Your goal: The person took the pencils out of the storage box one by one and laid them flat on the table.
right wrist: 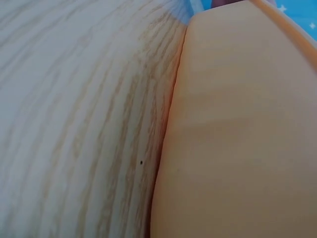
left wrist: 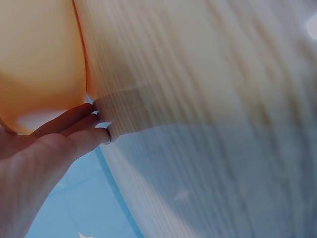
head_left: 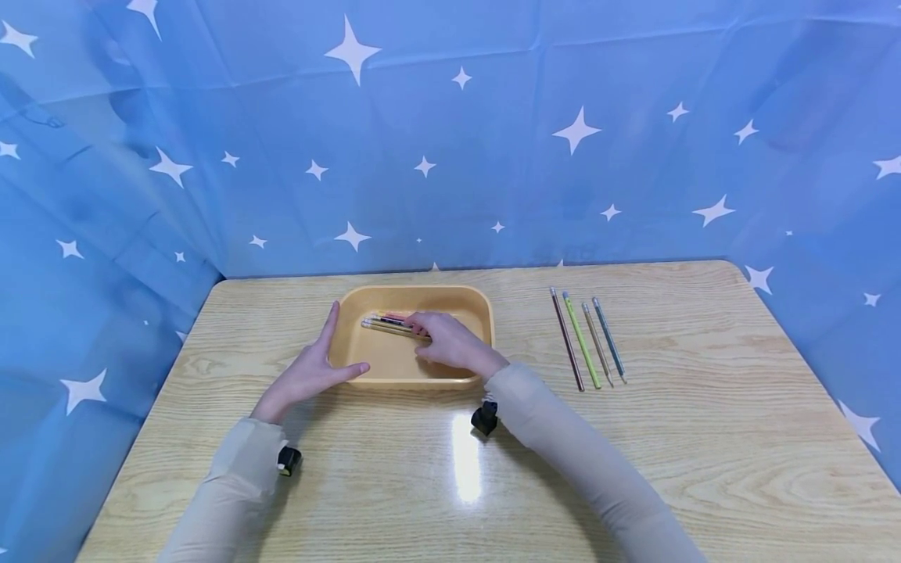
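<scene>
A shallow tan plastic tray point(head_left: 415, 384) sits on the table in the head view, with several pencils point(head_left: 387, 326) lying side by side inside it. My right hand point(head_left: 446, 340) reaches into the tray, its bent fingers over the pencils' right ends. The thumb appears set apart below them, and whether it pinches any pencil is hidden. At the tray's left end, my left hand point(head_left: 313, 373) has its fingers extended along the wall and its thumb at the front rim. The left wrist view shows those fingers point(left wrist: 72, 119) against the tray's outer side point(left wrist: 44, 54).
To the right of the tray, several pencils point(head_left: 579, 340) in brown, green, gold and blue lie roughly parallel on the wood-grain table point(head_left: 718, 407). A blue curtain with white stars point(head_left: 493, 156) hangs behind the table's back edge. The right wrist view holds mainly the tray's outer wall point(right wrist: 233, 124).
</scene>
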`<state>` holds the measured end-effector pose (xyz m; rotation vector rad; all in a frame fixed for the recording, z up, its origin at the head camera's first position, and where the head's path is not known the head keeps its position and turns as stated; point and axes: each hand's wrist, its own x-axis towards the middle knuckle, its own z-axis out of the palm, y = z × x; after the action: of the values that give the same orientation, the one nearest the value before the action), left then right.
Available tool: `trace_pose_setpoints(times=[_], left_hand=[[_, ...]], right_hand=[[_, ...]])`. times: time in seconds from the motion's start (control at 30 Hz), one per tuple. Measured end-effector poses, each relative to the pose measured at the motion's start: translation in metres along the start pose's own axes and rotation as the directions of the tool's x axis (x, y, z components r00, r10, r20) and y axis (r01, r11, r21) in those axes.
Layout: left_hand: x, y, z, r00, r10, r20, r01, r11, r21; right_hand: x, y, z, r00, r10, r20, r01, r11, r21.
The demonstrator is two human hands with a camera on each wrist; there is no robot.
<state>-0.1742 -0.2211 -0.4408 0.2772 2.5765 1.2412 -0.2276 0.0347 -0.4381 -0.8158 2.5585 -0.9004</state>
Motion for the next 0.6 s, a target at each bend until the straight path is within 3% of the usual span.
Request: trace_pose_setpoints(times=[0.6], left_hand=[[-0.0003, 0.0004, -0.0015, 1.000, -0.013, 0.010, 0.013, 1.000, 0.003]], right_hand=[[-0.0012, -0.0001, 0.0016, 1.000, 0.007, 0.006, -0.006, 0.991, -0.137]])
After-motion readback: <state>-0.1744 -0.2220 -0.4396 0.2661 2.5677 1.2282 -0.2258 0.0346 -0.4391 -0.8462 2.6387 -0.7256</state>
